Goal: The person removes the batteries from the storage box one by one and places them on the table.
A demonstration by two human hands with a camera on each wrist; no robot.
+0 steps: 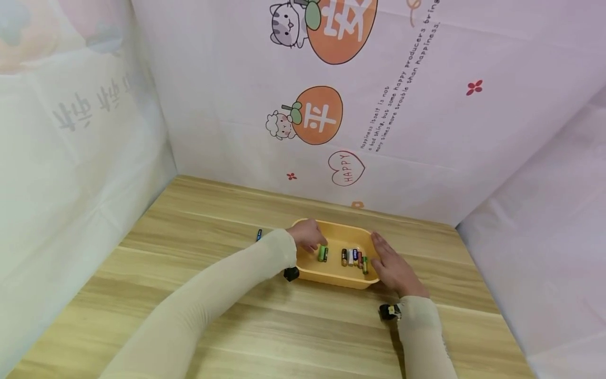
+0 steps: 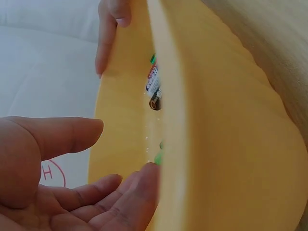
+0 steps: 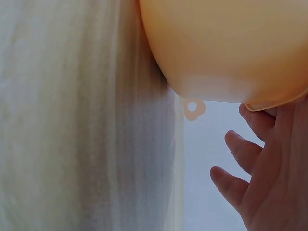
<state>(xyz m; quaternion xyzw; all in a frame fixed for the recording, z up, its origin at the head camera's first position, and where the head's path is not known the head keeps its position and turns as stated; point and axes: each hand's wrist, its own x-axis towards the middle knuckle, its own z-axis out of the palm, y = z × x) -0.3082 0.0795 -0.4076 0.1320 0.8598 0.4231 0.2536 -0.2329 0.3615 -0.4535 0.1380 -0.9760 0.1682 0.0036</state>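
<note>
A yellow plastic basket (image 1: 326, 277) stands on the table with several small batteries inside. My left hand (image 1: 306, 235) reaches in over its left side, thumb apart from the fingers and nothing visible between them. Its fingertips are right by a pair of green batteries (image 1: 322, 253). Toward the right end of the basket a row of batteries in mixed colours (image 1: 354, 257) lies side by side. My right hand (image 1: 396, 267) grips the right rim, its thumb on the inner side; in the right wrist view the other fingers (image 3: 231, 187) spread loosely outside the wall.
A blue battery (image 1: 259, 235) lies on the wooden table (image 1: 307, 326) left of the basket, beyond my left forearm. A printed cloth wall (image 1: 402, 179) rises close behind the basket, with more cloth on both sides.
</note>
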